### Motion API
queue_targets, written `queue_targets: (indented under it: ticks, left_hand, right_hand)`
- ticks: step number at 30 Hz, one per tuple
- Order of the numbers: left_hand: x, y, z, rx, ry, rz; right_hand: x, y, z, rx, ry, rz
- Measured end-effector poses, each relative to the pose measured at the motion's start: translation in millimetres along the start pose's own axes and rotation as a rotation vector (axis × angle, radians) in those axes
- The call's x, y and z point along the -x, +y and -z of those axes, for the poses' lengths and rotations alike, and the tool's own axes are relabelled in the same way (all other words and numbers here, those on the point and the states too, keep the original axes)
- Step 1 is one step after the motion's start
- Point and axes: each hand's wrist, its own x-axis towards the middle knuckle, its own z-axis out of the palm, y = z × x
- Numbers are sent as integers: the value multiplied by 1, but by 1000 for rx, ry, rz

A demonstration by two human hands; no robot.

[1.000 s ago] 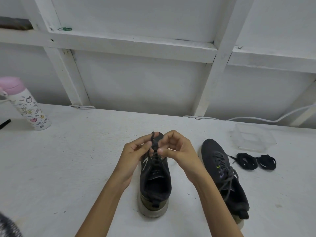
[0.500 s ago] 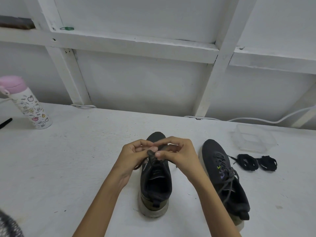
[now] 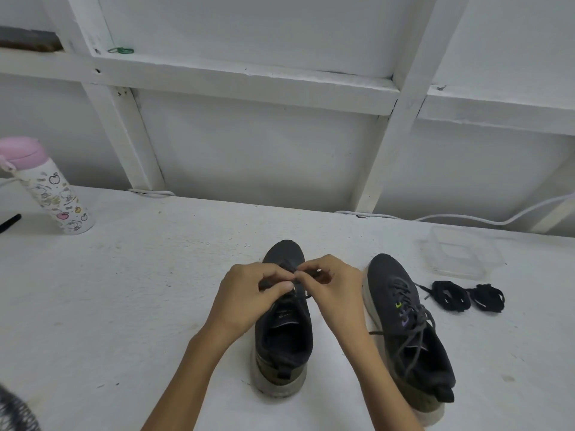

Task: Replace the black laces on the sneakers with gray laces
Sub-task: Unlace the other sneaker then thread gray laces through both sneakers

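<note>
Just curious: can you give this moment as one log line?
left hand, right hand: pinch lace | middle sneaker: being laced | other sneaker: gray-laced | black laces: on table

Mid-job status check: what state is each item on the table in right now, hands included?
Centre sneaker: upright, partly laced near the toe.
Lace: pinched by both hands over the centre sneaker.
Left hand: pinching the lace.
Right hand: pinching the lace.
Side sneaker: laced in gray, ends untied.
Black laces: off the shoes, bundled.
Bottle: upright, lid closed.
Clear container: looks empty.
</note>
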Motion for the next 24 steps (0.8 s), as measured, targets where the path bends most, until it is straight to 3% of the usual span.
queue_targets:
  ticks: [3, 9, 13, 24]
  left_hand:
    - [0, -4, 5, -118, -32, -139]
    - [2, -11, 10, 7, -189, -160]
    - [4, -11, 7, 151, -245, -167]
    - [7, -18, 9, 66, -16, -331]
  right_hand:
    - [-2, 2, 7, 149, -165, 54]
    - [-9, 3, 26, -150, -653, -152]
    - [-13, 6, 36, -296, -832, -238]
    - [-6, 19, 20, -769, -695, -403]
